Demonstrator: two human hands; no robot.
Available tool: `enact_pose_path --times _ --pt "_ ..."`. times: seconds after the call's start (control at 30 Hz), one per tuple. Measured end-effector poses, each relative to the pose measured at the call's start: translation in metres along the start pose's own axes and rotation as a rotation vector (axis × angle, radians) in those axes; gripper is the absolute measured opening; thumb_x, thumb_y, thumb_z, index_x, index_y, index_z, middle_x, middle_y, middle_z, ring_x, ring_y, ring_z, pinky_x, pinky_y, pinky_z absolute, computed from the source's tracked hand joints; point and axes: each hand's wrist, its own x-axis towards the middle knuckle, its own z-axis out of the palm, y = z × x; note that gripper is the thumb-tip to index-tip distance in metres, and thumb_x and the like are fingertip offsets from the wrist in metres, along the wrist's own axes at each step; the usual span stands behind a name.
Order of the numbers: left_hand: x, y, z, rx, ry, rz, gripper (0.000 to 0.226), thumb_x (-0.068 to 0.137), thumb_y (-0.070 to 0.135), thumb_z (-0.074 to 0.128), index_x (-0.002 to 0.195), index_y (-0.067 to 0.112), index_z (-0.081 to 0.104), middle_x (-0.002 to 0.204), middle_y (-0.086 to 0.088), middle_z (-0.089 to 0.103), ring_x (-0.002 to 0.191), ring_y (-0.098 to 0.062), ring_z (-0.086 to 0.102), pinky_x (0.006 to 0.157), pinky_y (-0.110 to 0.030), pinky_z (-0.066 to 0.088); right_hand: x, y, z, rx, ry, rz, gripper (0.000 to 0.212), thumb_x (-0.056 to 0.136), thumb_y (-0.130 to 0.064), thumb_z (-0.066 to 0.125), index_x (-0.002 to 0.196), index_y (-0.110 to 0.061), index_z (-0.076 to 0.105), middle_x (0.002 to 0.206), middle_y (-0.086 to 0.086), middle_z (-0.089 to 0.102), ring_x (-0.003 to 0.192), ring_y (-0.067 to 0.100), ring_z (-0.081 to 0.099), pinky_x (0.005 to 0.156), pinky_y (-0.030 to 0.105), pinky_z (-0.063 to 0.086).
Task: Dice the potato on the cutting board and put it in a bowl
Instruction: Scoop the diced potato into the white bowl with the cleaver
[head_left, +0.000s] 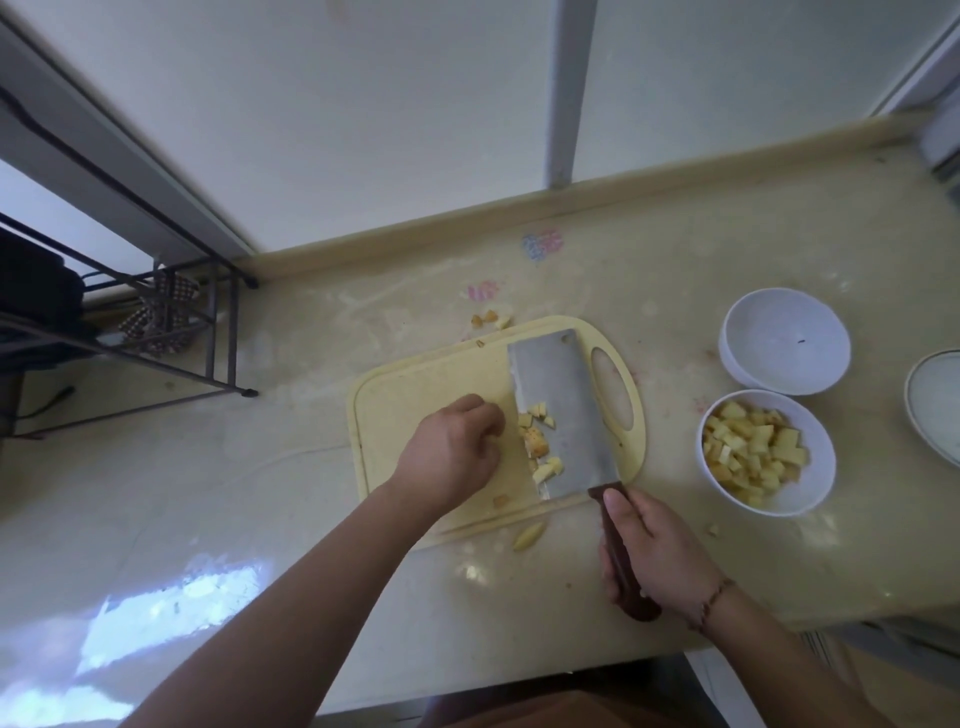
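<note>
Glossy cream stone tabletop (260, 493): carries everything under and around my hands.

Black metal wire rack (156, 332): far out past my left hand, at the tabletop's far left corner, a checked cloth tucked inside it.

Pale yellow plastic cutting board with an oval handle slot (410, 389): under both my hands.

Steel cleaver with a dark brown wooden handle (563, 410): blade lying nearly flat on the board, between my two hands. My right hand (654, 551) is clenched around the handle, thumb laid along its top.

White round bowl holding diced potato (810, 457): just right of my right hand, beyond the board's edge.

Second white round bowl (784, 338): farther out, past the filled one, touching or nearly touching it.

White plate (935, 400): rightmost, cut by the frame edge.

My left hand (452, 447): on the board with fingers curled, knuckles beside the blade's left edge; I cannot tell whether it pinches anything.

Yellow potato cubes (540, 441): a small heap on the blade face, just by my left fingertips.

Stray potato bits: a few beyond the board's far edge (491, 319), one sliver (529, 535) at the near edge between my wrists.
</note>
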Motion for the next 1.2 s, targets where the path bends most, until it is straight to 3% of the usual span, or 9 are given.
enact_pose_path --times 0.1,0.2,0.4,0.47,0.63,0.77,0.87,1.03,1.2 --pt "0.012 0.014 -0.001 -0.204 0.118 -0.101 0.018 0.071 -0.005 0.060 0.079 0.010 0.066 0.076 0.005 0.057 0.061 -0.002 0.047 0.059 -0.013 0.039 0.000 0.000 0.001 -0.004 -0.003 0.003 0.041 0.103 -0.036 0.032 0.082 -0.009 0.052 0.058 0.016 0.067 0.050 0.031 0.064 0.060 0.035 0.054" --pt "0.030 0.032 -0.002 -0.333 0.172 -0.160 0.025 0.072 -0.010 0.061 0.082 0.011 0.067 0.082 0.002 0.063 0.067 0.001 0.052 0.063 -0.011 0.041 0.001 0.000 0.000 -0.002 -0.001 0.002 0.041 0.103 -0.036 0.032 0.082 -0.007 0.051 0.059 0.017 0.067 0.049 0.031 0.064 0.057 0.033 0.053" --pt "0.038 0.043 -0.013 -0.300 -0.132 0.069 0.045 0.078 -0.005 0.046 0.112 0.012 0.069 0.111 0.001 0.067 0.091 -0.012 0.062 0.076 -0.020 0.049 0.001 0.002 0.001 0.002 0.009 -0.001 0.040 0.103 -0.036 0.033 0.082 -0.008 0.052 0.056 0.014 0.066 0.048 0.030 0.063 0.056 0.033 0.052" --pt "0.033 0.039 -0.012 -0.355 -0.071 0.056 0.045 0.083 -0.011 0.046 0.114 0.012 0.069 0.116 0.001 0.066 0.099 -0.006 0.061 0.079 -0.017 0.046 0.001 0.003 0.000 0.008 0.012 0.004 0.039 0.103 -0.037 0.033 0.084 -0.008 0.052 0.057 0.015 0.066 0.047 0.030 0.063 0.054 0.031 0.052" --pt "0.006 0.009 -0.011 -0.277 0.195 -0.144 0.031 0.087 -0.007 0.057 0.105 0.014 0.070 0.106 0.009 0.062 0.083 -0.004 0.057 0.072 -0.017 0.046 -0.001 0.003 0.000 0.015 0.011 -0.004 0.040 0.103 -0.035 0.032 0.085 -0.006 0.053 0.056 0.015 0.066 0.047 0.029 0.063 0.050 0.025 0.049" --pt "-0.029 -0.007 -0.005 -0.022 0.000 0.082 0.029 0.086 0.025 0.066 0.111 0.011 0.070 0.110 -0.004 0.065 0.095 -0.022 0.062 0.081 -0.035 0.054 -0.002 0.007 0.000 0.047 0.007 0.005 0.039 0.104 -0.035 0.032 0.084 -0.009 0.053 0.055 0.013 0.064 0.046 0.029 0.061 0.050 0.026 0.049" --pt "-0.039 -0.007 0.003 0.043 -0.033 0.144 0.043 0.081 0.044 0.072 0.109 0.012 0.071 0.107 -0.005 0.065 0.091 -0.025 0.061 0.080 -0.035 0.053 -0.004 0.008 0.000 0.060 0.011 -0.008 0.038 0.104 -0.034 0.032 0.081 -0.011 0.053 0.055 0.014 0.064 0.047 0.032 0.061 0.052 0.031 0.050" --pt "-0.040 -0.008 0.008 0.123 -0.034 0.380 0.018 0.090 0.034 0.068 0.089 0.016 0.072 0.092 0.000 0.064 0.079 -0.023 0.058 0.066 -0.035 0.049 -0.005 0.009 -0.003 0.045 0.010 -0.011 0.040 0.103 -0.035 0.033 0.083 -0.007 0.052 0.058 0.021 0.064 0.047 0.034 0.061 0.053 0.033 0.051" --pt "-0.048 -0.012 0.005 0.155 -0.080 0.521 0.020 0.100 0.023 0.060 0.087 0.011 0.069 0.088 -0.004 0.063 0.072 -0.024 0.056 0.059 -0.035 0.048 -0.003 0.010 -0.003 0.044 0.013 -0.005 0.038 0.103 -0.034 0.033 0.082 -0.009 0.052 0.055 0.014 0.064 0.046 0.031 0.061 0.047 0.026 0.047"
